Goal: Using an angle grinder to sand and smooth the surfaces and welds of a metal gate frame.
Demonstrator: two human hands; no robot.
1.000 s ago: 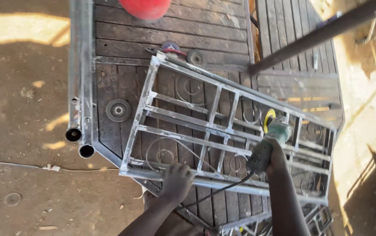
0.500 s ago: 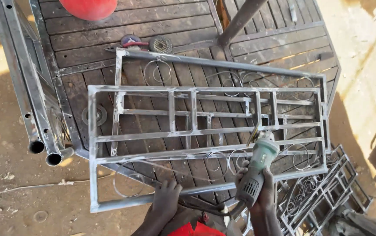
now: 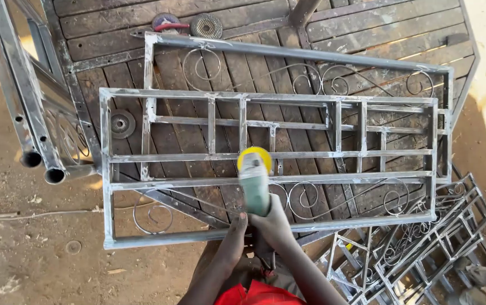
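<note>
1. Far left: two round metal tubes (image 3: 31,121) lie on the sandy ground (image 3: 22,248), open ends toward the viewer. A thin cable (image 3: 34,214) runs across the sand below them.
2. Left of centre: a loose grinding disc (image 3: 122,123) lies flat on the wooden plank platform (image 3: 113,25), inside the left end of the frame. Two more discs (image 3: 206,25) lie at the top edge of the platform.
3. Centre: a rectangular grey metal frame (image 3: 107,169) with straight bars lies flat across the platform, stacked on a second frame with scroll ornaments (image 3: 311,55).
4. Centre: the angle grinder (image 3: 254,182), green body with a yellow head, rests on the frame's lower horizontal bars, head pointing away from the person.
5. Left hand (image 3: 238,227): pressed against the rear of the grinder from the left; the fingers cannot be made out.
6. Right hand (image 3: 275,221): fingers wrapped firmly round the grinder body.
7. Lower right: a pile of further scroll-work frames (image 3: 424,243) lies on the ground.
</note>
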